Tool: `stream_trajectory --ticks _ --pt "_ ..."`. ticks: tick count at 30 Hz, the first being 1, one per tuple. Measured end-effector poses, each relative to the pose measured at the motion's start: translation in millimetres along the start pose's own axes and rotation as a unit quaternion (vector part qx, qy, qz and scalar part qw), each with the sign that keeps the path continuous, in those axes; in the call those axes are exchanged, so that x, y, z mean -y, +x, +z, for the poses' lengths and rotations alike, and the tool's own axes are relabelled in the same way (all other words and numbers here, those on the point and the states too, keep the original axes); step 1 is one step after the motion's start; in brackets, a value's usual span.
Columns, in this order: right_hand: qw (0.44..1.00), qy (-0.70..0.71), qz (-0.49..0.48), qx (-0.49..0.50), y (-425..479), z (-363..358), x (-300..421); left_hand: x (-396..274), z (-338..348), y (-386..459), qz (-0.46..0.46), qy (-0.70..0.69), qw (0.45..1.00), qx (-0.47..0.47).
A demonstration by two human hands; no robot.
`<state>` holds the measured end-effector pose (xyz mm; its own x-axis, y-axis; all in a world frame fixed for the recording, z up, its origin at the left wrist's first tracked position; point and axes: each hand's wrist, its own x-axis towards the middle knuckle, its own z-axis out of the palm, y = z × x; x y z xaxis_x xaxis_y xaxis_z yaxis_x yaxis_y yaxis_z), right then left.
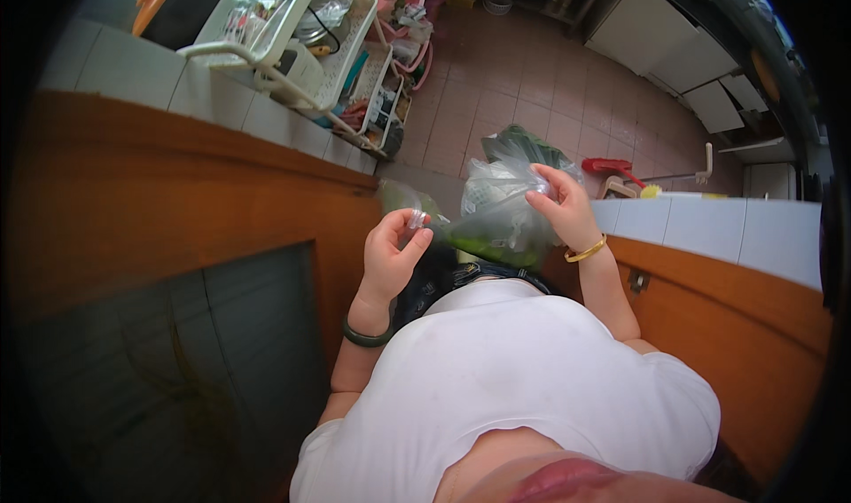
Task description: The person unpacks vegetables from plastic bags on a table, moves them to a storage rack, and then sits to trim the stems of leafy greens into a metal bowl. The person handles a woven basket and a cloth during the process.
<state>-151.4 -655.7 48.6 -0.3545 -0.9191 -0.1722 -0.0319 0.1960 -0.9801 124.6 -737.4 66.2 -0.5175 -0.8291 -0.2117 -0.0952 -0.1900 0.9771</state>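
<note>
My left hand, with a dark bangle at the wrist, pinches a bunched strip of clear plastic between thumb and fingers. Below it hangs a translucent bag with something green inside. Gathered plastic at the top of more bags is in my right hand, which has a gold bangle at its wrist. Under that hand, a clear plastic bag shows long green contents, probably vegetables. Beside it are a whitish plastic bag and a bag of dark green leaves. The bags overlap, so which plastic belongs to which is unclear.
Wooden door frames stand close on my left and right. Ahead lies a pink tiled floor. A loaded white trolley rack stands front left. A red broom lies front right, beyond a tiled ledge.
</note>
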Motion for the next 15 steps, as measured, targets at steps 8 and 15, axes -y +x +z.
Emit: stream_trajectory --ticks 8,15 --pt "0.992 0.008 -0.028 -0.12 129.1 -26.4 33.5 -57.4 -10.0 199.3 0.097 0.104 0.985 0.102" --pt "0.986 0.073 -0.035 -0.146 243.8 -64.6 84.8 -102.0 -6.5 347.4 0.122 0.124 0.976 0.132"
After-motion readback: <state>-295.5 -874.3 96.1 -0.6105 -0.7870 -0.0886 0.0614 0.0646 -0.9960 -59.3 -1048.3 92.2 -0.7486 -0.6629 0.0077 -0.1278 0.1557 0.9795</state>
